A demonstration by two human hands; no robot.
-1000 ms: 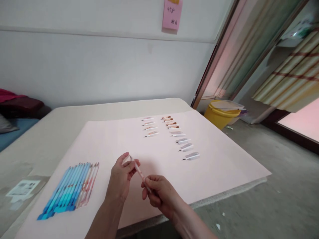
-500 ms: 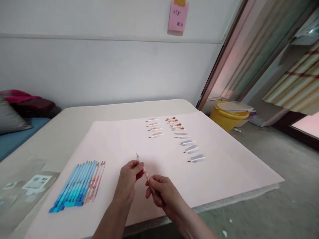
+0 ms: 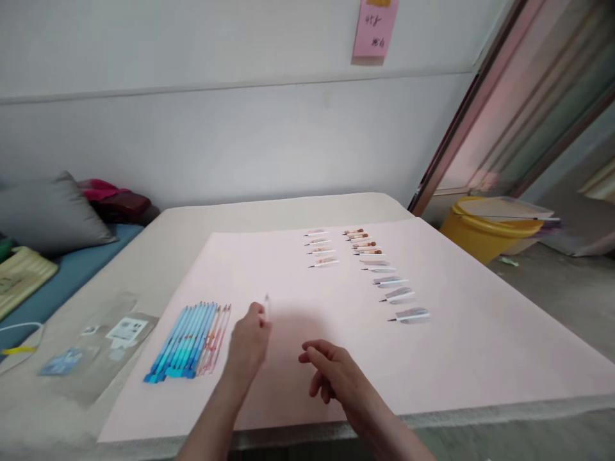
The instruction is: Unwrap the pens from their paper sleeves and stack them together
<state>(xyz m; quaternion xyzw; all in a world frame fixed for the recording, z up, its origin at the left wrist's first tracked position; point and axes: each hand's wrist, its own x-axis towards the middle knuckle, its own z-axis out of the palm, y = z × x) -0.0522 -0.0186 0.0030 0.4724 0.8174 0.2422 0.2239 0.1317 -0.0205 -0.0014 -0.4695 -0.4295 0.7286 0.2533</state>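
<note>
My left hand point(image 3: 250, 342) is closed on a thin white pen part point(image 3: 266, 307) whose tip sticks up past the fingers. It hovers just right of a row of several blue and pink pens point(image 3: 189, 341) lying side by side on a pink sheet of paper point(image 3: 461, 333). My right hand point(image 3: 331, 374) hangs over the sheet's near edge with fingers loosely curled and apart, holding nothing. Farther back, two columns of small pen pieces point(image 3: 372, 266) are laid out on the sheet.
The sheet covers a beige table point(image 3: 158, 250) against a white wall. Clear plastic wrappers with labels point(image 3: 103, 339) lie at the left. A grey cushion point(image 3: 48, 214) sits on a blue seat beyond. A yellow bucket point(image 3: 483, 234) stands on the floor at right.
My right hand has let go of the pen part and drawn away to the right. My left hand kept it and moved left toward the pen row. The camera turned left.
</note>
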